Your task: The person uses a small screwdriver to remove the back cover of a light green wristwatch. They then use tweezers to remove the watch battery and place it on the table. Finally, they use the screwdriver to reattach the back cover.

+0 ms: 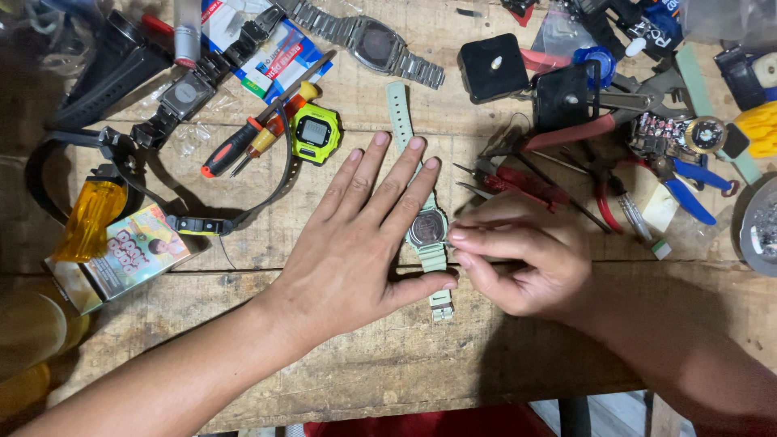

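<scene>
- The left hand (356, 243) lies flat with fingers spread, pressing a mint-green digital watch (426, 229) face down onto the wooden tabletop (388, 356); nothing is clasped, and the thumb rests by the lower strap.
- The right hand (522, 255) forms the working grip: fingertips pinched together just right of the watch's round back; whether they hold anything cannot be told.
- The watch lies between the two hands, its strap running up beyond the left fingertips.
- Above the grip lie red-handled pliers (526, 184).
- Up and left of the flat hand sit a green digital watch case (316, 133) and a black-and-red screwdriver (243, 144).
</scene>
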